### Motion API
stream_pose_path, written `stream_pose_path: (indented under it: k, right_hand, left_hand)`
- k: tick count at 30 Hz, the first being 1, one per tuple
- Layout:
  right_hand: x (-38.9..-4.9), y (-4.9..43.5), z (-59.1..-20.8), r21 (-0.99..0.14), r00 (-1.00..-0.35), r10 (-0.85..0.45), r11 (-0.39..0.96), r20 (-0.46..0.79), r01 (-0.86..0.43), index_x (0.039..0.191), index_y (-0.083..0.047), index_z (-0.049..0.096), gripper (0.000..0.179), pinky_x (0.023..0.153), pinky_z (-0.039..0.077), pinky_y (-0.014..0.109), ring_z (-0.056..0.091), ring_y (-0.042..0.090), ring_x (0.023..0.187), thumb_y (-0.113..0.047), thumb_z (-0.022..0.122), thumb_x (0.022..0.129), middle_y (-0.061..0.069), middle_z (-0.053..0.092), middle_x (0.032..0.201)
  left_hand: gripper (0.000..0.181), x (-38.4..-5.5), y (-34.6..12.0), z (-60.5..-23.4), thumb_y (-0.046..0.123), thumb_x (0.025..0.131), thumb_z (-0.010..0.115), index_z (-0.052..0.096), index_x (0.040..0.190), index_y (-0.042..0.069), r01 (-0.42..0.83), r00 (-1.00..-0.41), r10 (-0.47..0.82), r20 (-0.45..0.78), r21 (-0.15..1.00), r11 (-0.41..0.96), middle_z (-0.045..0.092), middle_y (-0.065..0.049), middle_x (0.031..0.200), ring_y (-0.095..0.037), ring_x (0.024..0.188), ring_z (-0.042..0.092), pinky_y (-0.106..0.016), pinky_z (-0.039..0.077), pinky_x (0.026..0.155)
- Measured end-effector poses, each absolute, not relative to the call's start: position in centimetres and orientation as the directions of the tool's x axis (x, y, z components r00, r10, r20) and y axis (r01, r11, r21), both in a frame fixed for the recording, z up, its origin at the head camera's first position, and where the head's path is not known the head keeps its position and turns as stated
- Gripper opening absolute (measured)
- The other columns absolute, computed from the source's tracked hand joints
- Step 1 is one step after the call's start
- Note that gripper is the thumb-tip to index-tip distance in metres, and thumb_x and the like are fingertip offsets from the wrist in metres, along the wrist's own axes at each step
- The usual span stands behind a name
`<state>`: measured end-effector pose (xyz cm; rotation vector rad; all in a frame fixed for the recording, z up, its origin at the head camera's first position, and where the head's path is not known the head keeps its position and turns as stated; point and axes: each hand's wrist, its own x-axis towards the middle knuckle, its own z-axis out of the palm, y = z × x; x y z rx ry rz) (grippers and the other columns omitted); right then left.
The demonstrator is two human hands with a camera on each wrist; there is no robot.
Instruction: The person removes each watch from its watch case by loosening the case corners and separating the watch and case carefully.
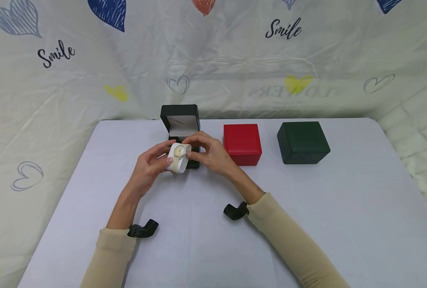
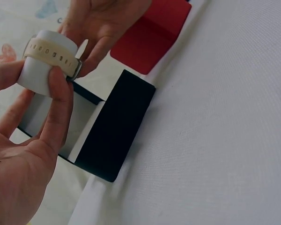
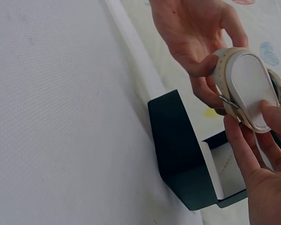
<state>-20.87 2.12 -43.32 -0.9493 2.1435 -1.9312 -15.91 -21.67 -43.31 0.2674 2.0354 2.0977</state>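
Observation:
A wristwatch (image 1: 179,151) with a cream strap is fastened round a white oval watch holder (image 3: 250,86), above the open dark box (image 3: 182,154). My left hand (image 1: 147,170) grips one end of the holder between thumb and fingers. From the other side, my right hand (image 1: 213,155) pinches the holder, its thumb on the flat end face and its fingers by the strap's buckle. The strap's row of holes (image 2: 51,50) shows in the left wrist view. The box's raised lid (image 1: 181,116) has a pale lining; both hands partly hide the base.
To the right of the open box stand a closed red box (image 1: 242,140) and a closed dark green box (image 1: 303,142). All sit toward the back of the white table (image 1: 199,240). A printed cloth with hearts (image 1: 235,52) hangs behind.

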Motion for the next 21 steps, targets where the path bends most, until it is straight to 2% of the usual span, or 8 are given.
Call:
stream_pose_path:
  k: [11, 21]
  right_hand:
    - [-20.94, 2.29, -43.37, -0.935, -0.807, -0.503, -0.004, 0.309, -0.356, 0.122, 0.0, 0.07, 0.031, 0.113, 0.051, 0.048, 0.062, 0.022, 0.112, 0.003, 0.076, 0.091, 0.012, 0.064, 0.12]
    - [-20.89, 2.25, -43.2, -0.936, -0.809, -0.5, -0.014, 0.31, -0.35, 0.12, 0.001, 0.07, 0.03, 0.111, 0.051, 0.053, 0.062, 0.023, 0.11, 0.004, 0.076, 0.09, 0.013, 0.064, 0.117]
  left_hand:
    - [0.059, -16.04, -21.78, -43.53, 0.008, 0.101, 0.063, 0.044, 0.156, 0.002, -0.027, -0.957, 0.288, -0.019, 0.999, -0.024, 0.058, -0.006, 0.133, -0.014, 0.105, 0.067, -0.027, 0.06, 0.085]
    - [0.055, -16.01, -21.75, -43.38, 0.008, 0.1, 0.063, 0.049, 0.154, 0.008, -0.026, -0.959, 0.284, -0.019, 0.999, -0.021, 0.058, -0.006, 0.135, -0.015, 0.107, 0.066, -0.028, 0.06, 0.085]
